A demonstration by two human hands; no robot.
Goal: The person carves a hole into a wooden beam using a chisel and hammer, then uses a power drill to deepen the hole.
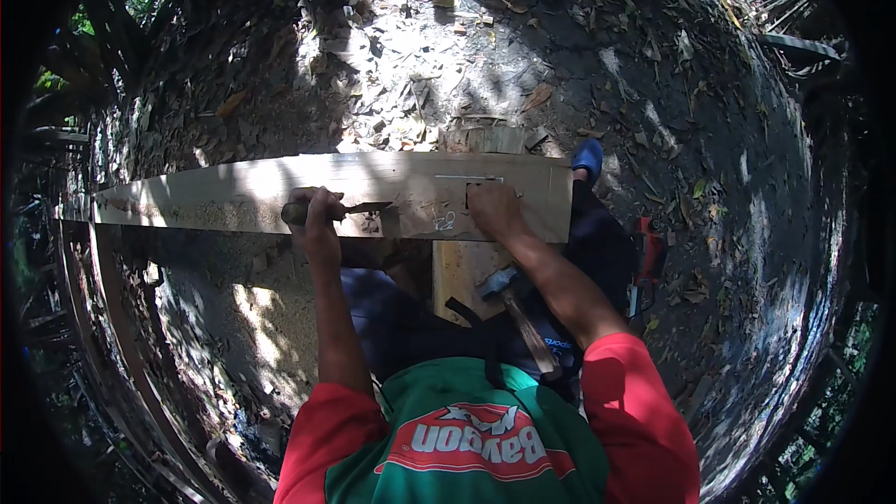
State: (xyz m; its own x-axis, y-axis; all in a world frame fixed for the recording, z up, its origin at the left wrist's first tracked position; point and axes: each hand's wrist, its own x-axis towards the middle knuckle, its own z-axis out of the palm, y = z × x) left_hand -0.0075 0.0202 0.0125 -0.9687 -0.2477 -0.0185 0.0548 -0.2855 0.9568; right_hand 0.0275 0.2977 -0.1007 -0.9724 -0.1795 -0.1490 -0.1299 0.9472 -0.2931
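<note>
A plank (355, 171) spans mid-frame. The left hand (323, 209) wraps tightly around a chisel (364, 207) at centre-left; the right hand (497, 209) curls on the plank, any hold unclear. The chisel points rightward: slipping, it could cut that hand.

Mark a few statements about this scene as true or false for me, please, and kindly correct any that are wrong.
1. The left hand grips a chisel-like tool. True.
2. Drawn lines show on the board near the right hand. True.
3. The right hand holds the hammer. False: neither hand holds the hammer; the right hand is on the board.
4. The blue shoe is by the board's left end. False: it is by the right end.
5. A red object lies to the right of the hammer. True.
</note>
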